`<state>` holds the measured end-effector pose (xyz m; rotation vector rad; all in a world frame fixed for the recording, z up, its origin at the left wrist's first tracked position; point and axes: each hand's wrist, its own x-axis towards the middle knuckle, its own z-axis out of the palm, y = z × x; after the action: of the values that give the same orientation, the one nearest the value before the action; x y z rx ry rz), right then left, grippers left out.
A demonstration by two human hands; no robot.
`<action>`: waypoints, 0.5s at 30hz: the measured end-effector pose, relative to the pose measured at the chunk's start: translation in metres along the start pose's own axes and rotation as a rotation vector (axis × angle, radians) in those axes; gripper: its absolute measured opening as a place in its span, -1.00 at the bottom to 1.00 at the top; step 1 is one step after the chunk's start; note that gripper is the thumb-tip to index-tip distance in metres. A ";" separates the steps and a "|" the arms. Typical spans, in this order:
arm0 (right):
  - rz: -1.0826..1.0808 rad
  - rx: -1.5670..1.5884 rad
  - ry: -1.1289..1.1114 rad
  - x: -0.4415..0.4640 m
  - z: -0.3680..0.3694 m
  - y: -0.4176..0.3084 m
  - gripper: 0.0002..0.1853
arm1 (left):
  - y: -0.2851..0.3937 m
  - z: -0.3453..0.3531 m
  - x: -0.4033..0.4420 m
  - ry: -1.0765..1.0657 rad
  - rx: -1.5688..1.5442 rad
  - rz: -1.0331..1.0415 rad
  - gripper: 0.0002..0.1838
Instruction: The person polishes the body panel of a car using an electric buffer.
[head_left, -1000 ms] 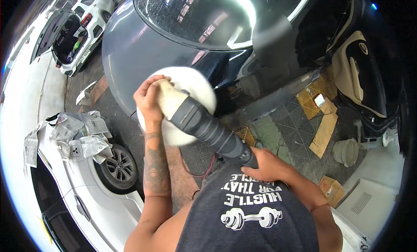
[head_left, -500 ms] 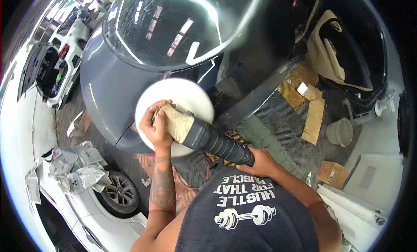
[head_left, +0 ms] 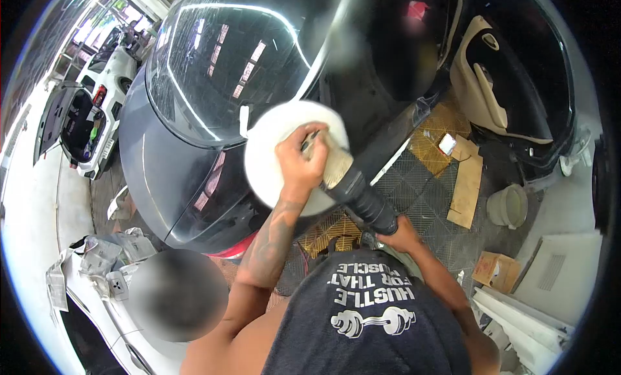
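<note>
A polishing machine (head_left: 365,197) with a black ribbed body and a tan wrapped head bears a large round white pad (head_left: 268,161). My left hand (head_left: 303,156) is closed around the tan head, above the pad. The rear end of the body is gripped by my right hand (head_left: 399,235), close to my shirt. Behind the pad is a dark car (head_left: 149,161), whose glass (head_left: 220,71) reflects bright light strips. The pad overlaps the car's rear corner near the glass; its contact face is hidden.
An open car door (head_left: 482,84) with a beige panel is at the right. A bucket (head_left: 506,207), a cardboard piece (head_left: 466,187) and a cardboard box (head_left: 496,271) are on the floor. Newspapers (head_left: 100,255) cover part of a white car at the left.
Both hands and the polisher have shifted right in view, and the pad is now nearer the glass edge. The view has also moved, and a blurred round patch now covers the white car's wheel area.
</note>
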<state>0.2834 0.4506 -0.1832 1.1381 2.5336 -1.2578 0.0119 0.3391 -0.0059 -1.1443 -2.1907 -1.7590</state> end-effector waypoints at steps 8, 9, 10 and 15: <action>-0.096 0.060 -0.434 0.035 -0.028 -0.001 -0.34 | -0.002 -0.004 -0.028 0.178 -0.033 -0.088 -0.76; -0.103 0.061 -0.425 0.046 -0.034 0.003 -0.34 | -0.004 0.006 -0.020 0.160 -0.042 -0.072 -0.76; -0.083 0.064 -0.383 0.056 -0.038 0.009 -0.29 | -0.003 0.016 -0.010 0.136 -0.050 -0.057 -0.76; -0.073 0.012 -0.074 0.083 -0.072 0.019 -0.19 | 0.012 0.065 0.035 0.070 0.003 0.020 -0.77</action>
<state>0.2525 0.5578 -0.1802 0.9901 2.5383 -1.3086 0.0179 0.4138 0.0006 -1.0831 -2.1338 -1.7590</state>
